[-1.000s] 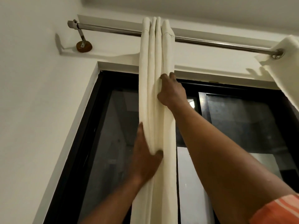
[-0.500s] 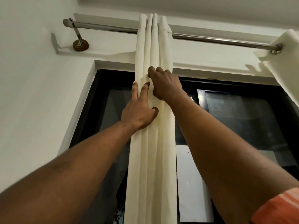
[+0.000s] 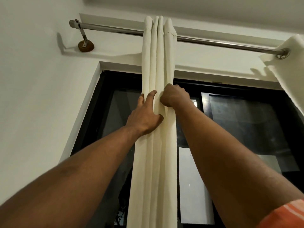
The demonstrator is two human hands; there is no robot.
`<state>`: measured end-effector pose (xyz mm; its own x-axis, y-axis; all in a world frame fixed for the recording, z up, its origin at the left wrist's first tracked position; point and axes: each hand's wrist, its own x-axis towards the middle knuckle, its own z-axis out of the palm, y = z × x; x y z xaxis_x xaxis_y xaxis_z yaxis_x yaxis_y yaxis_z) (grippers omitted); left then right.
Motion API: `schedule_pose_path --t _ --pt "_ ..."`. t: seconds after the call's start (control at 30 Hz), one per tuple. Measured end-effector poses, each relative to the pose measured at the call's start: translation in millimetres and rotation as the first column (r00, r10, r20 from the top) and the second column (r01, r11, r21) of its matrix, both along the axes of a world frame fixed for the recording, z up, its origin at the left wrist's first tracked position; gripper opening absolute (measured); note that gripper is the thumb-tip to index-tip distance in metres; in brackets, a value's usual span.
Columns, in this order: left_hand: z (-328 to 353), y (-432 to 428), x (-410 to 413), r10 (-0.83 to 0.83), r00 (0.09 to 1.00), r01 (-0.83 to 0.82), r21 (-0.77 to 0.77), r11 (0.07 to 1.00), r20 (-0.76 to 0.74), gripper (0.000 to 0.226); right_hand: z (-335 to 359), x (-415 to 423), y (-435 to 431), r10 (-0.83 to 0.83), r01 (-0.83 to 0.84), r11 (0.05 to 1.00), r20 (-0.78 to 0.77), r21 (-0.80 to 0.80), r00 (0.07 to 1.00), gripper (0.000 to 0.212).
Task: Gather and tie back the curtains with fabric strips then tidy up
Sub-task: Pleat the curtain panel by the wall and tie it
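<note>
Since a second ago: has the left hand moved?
Yes. The left hand has gone up the curtain, closer to the window frame's top edge, just below the right hand.

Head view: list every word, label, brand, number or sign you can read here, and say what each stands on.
None can be read.
The gathered curtain, the rod, the second curtain and the orange striped sleeve carry no print.
The pale panel behind the window glass looks blank; the faint specks on it are too small to tell.
</note>
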<state>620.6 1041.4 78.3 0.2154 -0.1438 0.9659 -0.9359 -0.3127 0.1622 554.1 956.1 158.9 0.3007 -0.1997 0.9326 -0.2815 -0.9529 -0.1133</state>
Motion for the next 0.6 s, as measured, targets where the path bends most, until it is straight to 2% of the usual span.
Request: schedule_pose_path --t 0.1,0.2,0.27,0.37,0.43,0.5,0.57,0.6 --pt "-4 -2 3 -0.104 0.992 0.107 0.040 0.994 -0.068 0.076 -7 0 1 0.069 -0.065 0.996 -0.084 0.054 0.994 0.025" --pt "-16 -1 5 -0.175 0.976 0.184 0.062 0.981 -0.131 0.090 -35 7 -4 0.190 -0.152 0.975 -0.256 0.161 0.948 0.028" --pt "-32 1 4 -0.195 0.964 0.213 0.084 0.973 -0.182 0.102 -76 17 -11 0.266 -0.193 0.954 -0.360 0.228 0.894 0.025" --pt "-50 6 5 -0.213 0.953 0.233 0.073 0.970 -0.213 0.107 -161 37 -21 0.304 -0.187 0.943 -0.490 0.275 0.817 0.030" --pt "-54 10 6 -0.250 0.936 0.268 0.044 0.962 -0.248 0.106 -225 49 -24 0.317 -0.188 0.945 -0.610 0.267 0.727 0.034" --pt "-53 12 9 -0.265 0.930 0.279 0.021 0.960 -0.256 0.104 -272 56 -24 0.348 -0.143 0.933 -0.731 0.330 0.587 0.036" --pt "-49 12 12 -0.260 0.939 0.262 -0.021 0.965 -0.223 0.102 -288 59 -25 0.366 -0.062 0.923 -0.812 0.381 0.454 0.037" --pt "-45 11 13 -0.247 0.950 0.242 -0.050 0.969 -0.193 0.099 -284 58 -25 0.369 -0.045 0.921 -0.829 0.387 0.420 0.037"
